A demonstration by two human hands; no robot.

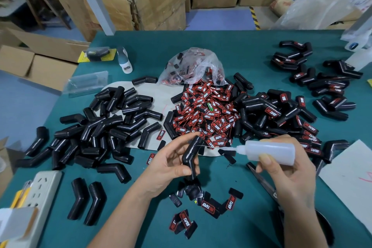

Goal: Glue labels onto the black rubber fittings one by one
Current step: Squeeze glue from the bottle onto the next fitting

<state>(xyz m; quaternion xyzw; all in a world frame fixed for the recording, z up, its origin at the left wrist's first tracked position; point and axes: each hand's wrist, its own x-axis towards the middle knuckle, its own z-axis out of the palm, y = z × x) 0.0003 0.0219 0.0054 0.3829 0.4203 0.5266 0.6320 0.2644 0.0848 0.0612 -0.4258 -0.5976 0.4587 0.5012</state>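
The left hand (171, 164) grips a bent black rubber fitting (191, 155) above the table while the right hand (285, 169) grasps the glue bottle (269, 152), whose nozzle should dab sparingly on the fitting's flat outer face.

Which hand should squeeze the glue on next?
Probably the right hand: it already holds the glue bottle, nozzle pointing toward the black fitting gripped by the left hand.

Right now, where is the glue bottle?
In the head view, the glue bottle lies sideways in the right hand, low and right of centre, its nozzle aimed at the black fitting held by the left hand.
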